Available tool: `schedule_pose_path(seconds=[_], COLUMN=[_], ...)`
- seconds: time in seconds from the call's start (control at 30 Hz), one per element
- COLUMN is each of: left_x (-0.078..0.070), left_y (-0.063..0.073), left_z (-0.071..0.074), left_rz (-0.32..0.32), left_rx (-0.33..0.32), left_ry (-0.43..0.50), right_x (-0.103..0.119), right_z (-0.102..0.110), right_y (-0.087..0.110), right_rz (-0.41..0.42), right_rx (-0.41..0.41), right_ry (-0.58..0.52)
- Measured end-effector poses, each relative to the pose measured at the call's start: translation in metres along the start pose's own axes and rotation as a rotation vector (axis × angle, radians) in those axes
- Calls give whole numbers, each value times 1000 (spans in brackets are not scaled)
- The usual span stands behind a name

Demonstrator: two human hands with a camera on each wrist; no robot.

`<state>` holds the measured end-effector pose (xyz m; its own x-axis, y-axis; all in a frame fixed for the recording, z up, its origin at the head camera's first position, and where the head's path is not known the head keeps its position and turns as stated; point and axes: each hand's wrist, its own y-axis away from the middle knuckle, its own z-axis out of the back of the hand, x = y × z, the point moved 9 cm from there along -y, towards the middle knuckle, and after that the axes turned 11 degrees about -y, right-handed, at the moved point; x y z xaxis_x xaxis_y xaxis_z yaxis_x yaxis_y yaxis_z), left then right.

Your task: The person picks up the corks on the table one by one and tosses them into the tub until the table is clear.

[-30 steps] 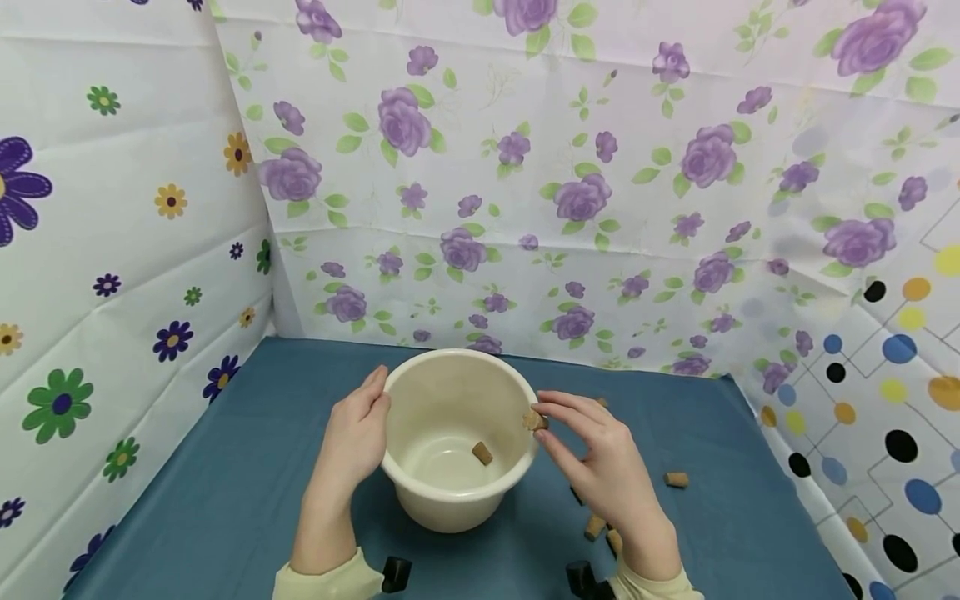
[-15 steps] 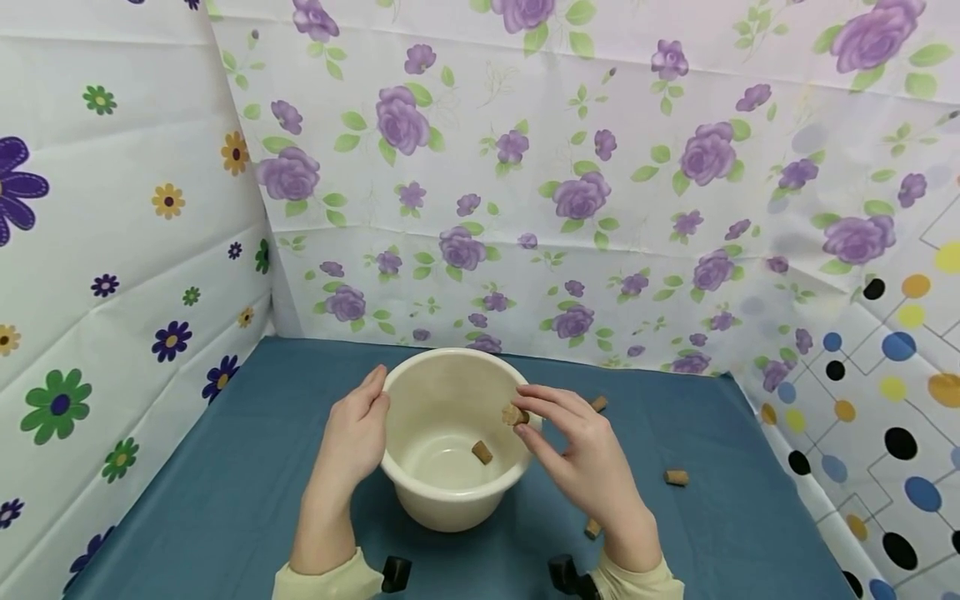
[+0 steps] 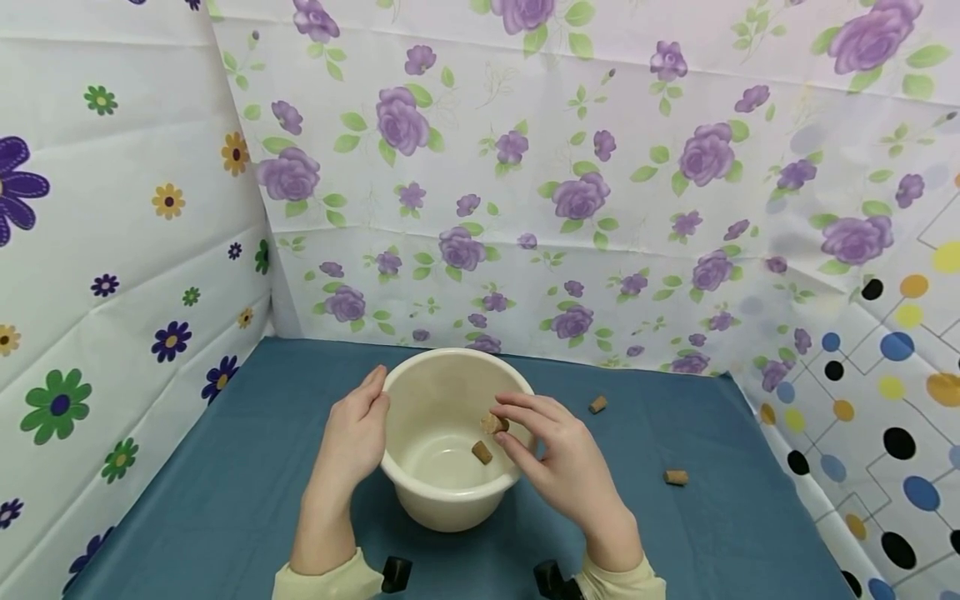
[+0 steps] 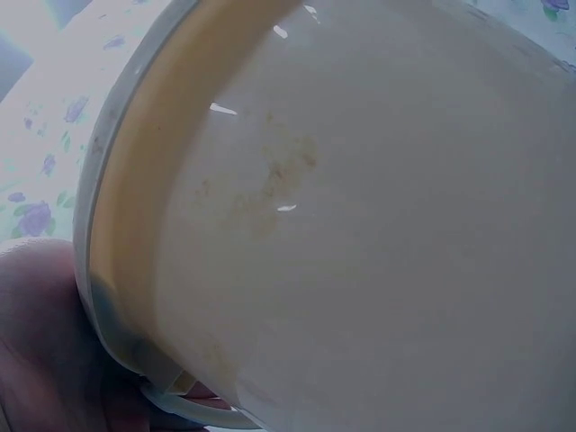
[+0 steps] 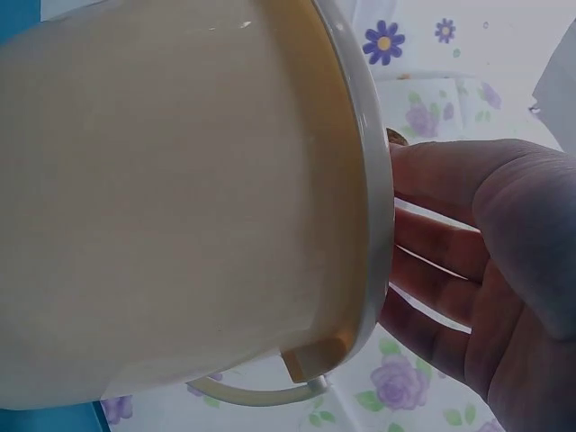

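Note:
A cream plastic bucket (image 3: 451, 504) stands mid-table, its mouth facing up. My left hand (image 3: 358, 437) grips the left side of its rim; the left wrist view shows the bucket wall (image 4: 378, 225) large and part of that hand (image 4: 40, 333) at the rim. Over the bucket's opening, my right hand (image 3: 558, 450) pinches a brown cork (image 3: 494, 424) between thumb and fingertips. Another cork (image 3: 482, 452) lies on the bucket floor. In the right wrist view, the rim hides the fingertips of the right hand (image 5: 486, 243), and only an edge of the held cork (image 5: 396, 137) shows.
Two more corks lie on the blue cloth to the right, a farther cork (image 3: 597, 404) and a nearer cork (image 3: 676, 477). The bucket's handle (image 5: 261, 394) hangs at its far side. Flower-printed sheets (image 3: 450, 167) wall in the blue table cloth (image 3: 720, 542).
My right hand has moved left with the cork, from the bucket's right rim to over its opening. Corks near the right forearm are now hidden. The left hand and bucket have stayed put.

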<state>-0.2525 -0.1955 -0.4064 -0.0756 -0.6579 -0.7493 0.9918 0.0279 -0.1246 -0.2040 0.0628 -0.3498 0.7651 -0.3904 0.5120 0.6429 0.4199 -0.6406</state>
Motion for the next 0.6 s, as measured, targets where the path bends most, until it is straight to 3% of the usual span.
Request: schedule_pose_path(seconds=[0.6], left_x=[-1], left_y=[0], left_z=[0], left_rz=[0], left_rx=[5], left_ry=[-12], right_x=[0], right_z=[-5], right_y=[0], right_rz=[-6], right_rx=[24], right_ry=[10])
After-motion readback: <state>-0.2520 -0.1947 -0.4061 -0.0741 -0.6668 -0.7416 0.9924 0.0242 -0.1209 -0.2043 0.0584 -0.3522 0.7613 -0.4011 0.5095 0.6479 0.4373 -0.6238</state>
